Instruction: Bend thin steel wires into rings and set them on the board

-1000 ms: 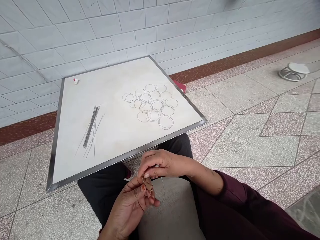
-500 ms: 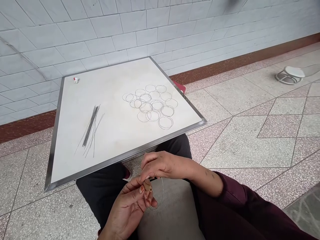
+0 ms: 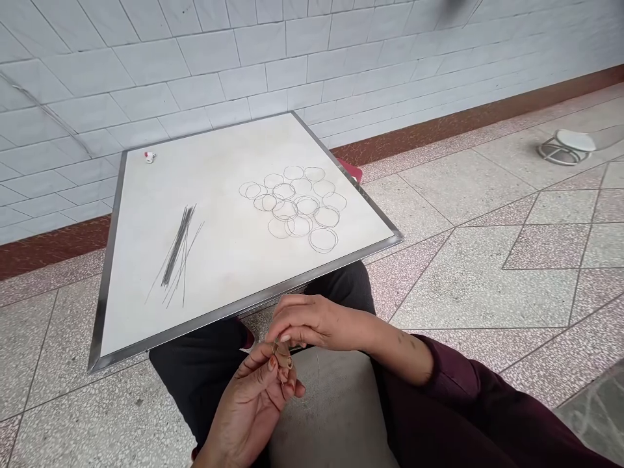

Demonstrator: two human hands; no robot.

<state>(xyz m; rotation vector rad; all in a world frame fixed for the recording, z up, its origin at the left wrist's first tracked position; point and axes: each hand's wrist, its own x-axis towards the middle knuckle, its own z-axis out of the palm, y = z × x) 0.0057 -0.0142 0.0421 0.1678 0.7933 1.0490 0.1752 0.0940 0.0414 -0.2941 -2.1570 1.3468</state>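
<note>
Above my lap, my left hand (image 3: 251, 400) pinches a thin wire (image 3: 318, 367), whose curve is faint against the grey cushion. Something small and tan (image 3: 283, 357) shows at its fingertips; whether it is a wrap on a finger or a separate piece, I cannot tell. My right hand (image 3: 312, 322) is closed at the same spot, thumb and fingers pressed on the wire's upper part. On the white table (image 3: 219, 260), thin wire rings (image 3: 324, 239) overlap in a cluster at the right. A bundle of straight wires (image 3: 176, 250) lies at the left.
A small white and red object (image 3: 149, 157) sits at the table's far left corner. The table has a metal edge (image 3: 244, 301) close to my knees. Behind it stands a tiled wall (image 3: 253, 52). A low stool (image 3: 568, 147) is on the floor at the far right.
My right hand has shifted slightly left, pulling along the wire at my left fingertips. The wire's loop looks fainter and partly displaced. The rings and straight wires on the table stay put.
</note>
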